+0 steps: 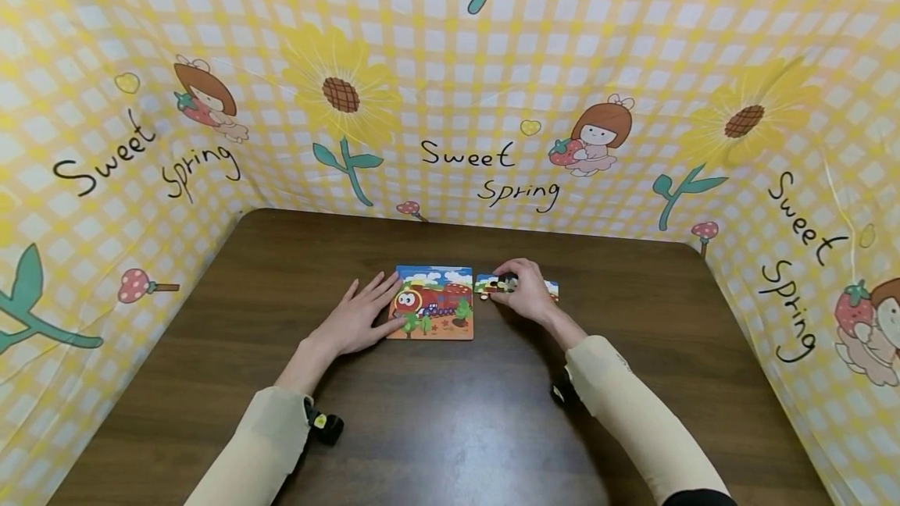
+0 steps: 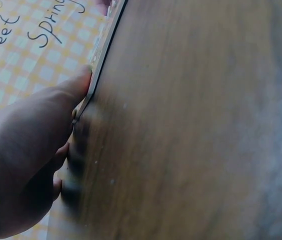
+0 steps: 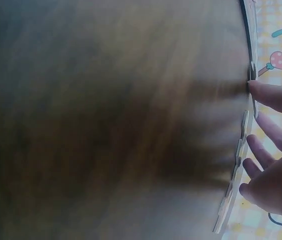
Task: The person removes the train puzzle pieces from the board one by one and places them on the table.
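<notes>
A colourful jigsaw puzzle (image 1: 441, 303) with a red cartoon train lies in the middle of the table. My left hand (image 1: 358, 315) rests at its left side, fingers spread and fairly straight, with the thumb over the lower left edge. Just right of the puzzle is a short row of puzzle pieces (image 1: 552, 287), partly hidden under my right hand (image 1: 526, 291). In the right wrist view, the thumb and index finger pinch a puzzle piece (image 3: 255, 106), which stands slightly tilted by the row. The other fingers curve over the pieces below.
The dark wooden table (image 1: 450, 412) carries both forearms. Yellow checked cloth (image 1: 450, 100) printed with flowers and lettering rises along its back and sides. A small black wrist camera (image 1: 326, 425) sits on the left sleeve, another (image 1: 560, 390) on the right.
</notes>
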### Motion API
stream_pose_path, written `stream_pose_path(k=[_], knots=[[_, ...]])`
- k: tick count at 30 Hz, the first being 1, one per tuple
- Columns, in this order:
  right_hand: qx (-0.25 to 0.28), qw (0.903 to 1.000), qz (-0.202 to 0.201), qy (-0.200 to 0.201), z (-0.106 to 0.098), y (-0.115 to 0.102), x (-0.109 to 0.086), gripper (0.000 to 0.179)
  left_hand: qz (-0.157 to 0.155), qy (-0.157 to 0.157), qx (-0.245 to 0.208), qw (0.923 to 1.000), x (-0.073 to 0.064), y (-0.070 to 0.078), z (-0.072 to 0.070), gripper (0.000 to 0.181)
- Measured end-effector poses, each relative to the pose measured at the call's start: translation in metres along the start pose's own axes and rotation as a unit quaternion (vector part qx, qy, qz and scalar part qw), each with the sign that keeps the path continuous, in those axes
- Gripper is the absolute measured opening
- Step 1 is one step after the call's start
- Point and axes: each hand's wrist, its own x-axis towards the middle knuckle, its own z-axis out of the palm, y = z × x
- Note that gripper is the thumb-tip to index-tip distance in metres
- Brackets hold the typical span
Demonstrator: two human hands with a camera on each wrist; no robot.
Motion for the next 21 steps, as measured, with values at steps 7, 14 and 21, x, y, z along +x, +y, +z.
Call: stream_pose_path(k=[7,14,21], knots=[[-0.008,0.9998,-0.012,-0.015,-0.002,0.002,-0.002,0.043,-0.007,-0.009,-0.004,0.9999,0.002,0.001,0.000,0.084],[-0.005,0.9998,-0.017,-0.014,-0.002,0.000,-0.004,0.053,-0.002,-0.002,-0.004,1.0000,0.001,0.001,-0.001,0.083],[-0.016,0.9980,-0.059,-0.012,0.001,-0.010,-0.006,0.050,-0.003,0.001,0.000,1.0000,0.000,0.001,-0.001,0.082]])
